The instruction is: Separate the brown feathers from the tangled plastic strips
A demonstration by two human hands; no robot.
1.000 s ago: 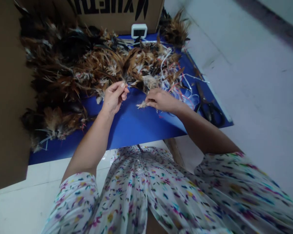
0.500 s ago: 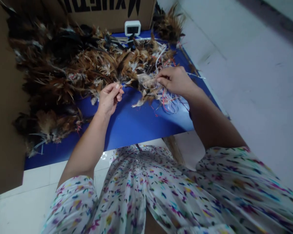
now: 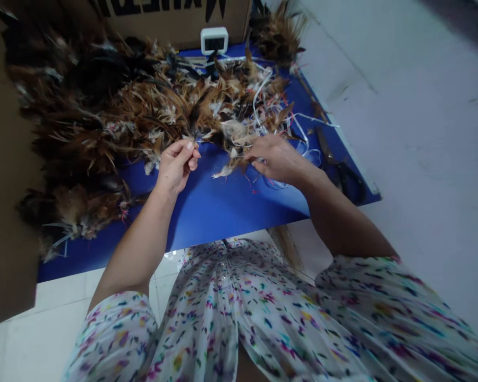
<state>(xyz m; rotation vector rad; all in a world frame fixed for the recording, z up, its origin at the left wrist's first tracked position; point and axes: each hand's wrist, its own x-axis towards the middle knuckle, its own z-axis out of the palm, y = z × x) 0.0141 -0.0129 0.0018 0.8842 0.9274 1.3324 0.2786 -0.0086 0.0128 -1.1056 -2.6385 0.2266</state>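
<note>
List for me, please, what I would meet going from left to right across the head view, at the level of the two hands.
Brown cardboard → pile of feathers → left hand → right hand → black-handled scissors → pale floor.

One head-worn camera looks forward and down from above the nearby blue tabletop.

Pale tiled floor, blue tabletop
</note>
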